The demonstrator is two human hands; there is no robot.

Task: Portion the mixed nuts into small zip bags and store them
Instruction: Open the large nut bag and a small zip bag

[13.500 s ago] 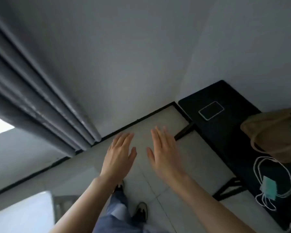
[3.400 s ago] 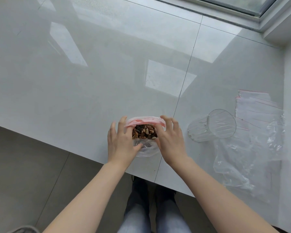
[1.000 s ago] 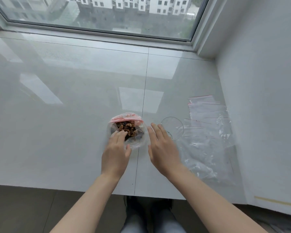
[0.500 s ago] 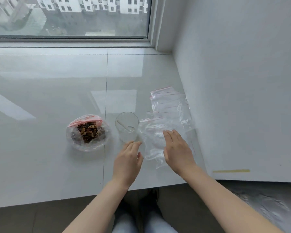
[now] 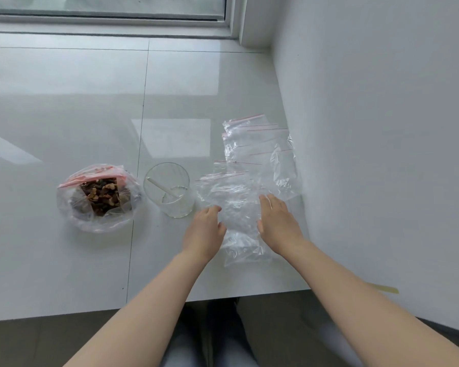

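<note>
Flanking zip bags (image 5: 239,207) — left hand (image 5: 203,233), right hand (image 5: 278,226), fingers straight, relaxed, touching plastic, gripping nothing.

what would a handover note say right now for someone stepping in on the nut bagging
Left hand: open, fingers reaching the near left edge of the pile of empty zip bags, holding nothing.
Right hand: open, resting flat on the same pile.
Big bag of mixed nuts: sits open on the white ledge, left of the glass cup.
Glass cup: upright between nut bag and zip bags, a white scoop inside, no nuts visible in it.
Done: things laid out, nut bag opened.
Left: pick one small bag, open it, scoop nuts in, seal, repeat, store. No small bag is filled yet.
</note>
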